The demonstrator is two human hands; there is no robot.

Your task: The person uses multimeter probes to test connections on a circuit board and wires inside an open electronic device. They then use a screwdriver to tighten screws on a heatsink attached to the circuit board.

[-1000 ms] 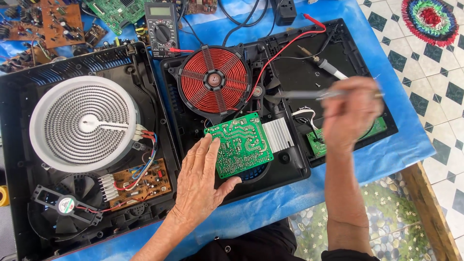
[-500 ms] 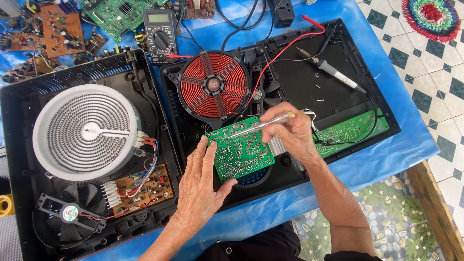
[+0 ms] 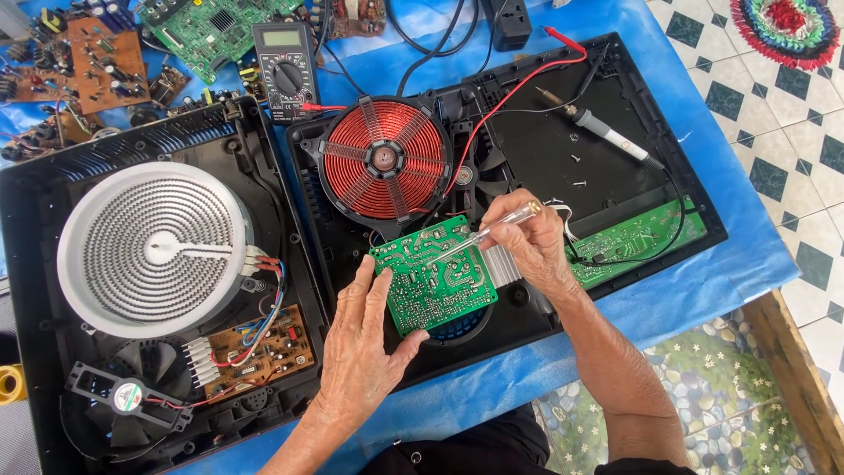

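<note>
Green circuit board [image 3: 432,274] sits solder-side up over the open black cooker base [image 3: 615,189], just below the red copper coil [image 3: 384,158]. Left hand [image 3: 362,347] lies flat, fingers spread, steadying the board's near edge — nothing gripped. Right hand [image 3: 527,242] has its grip closed on a clear-handled screwdriver [image 3: 488,234] — tip touching the board.
</note>
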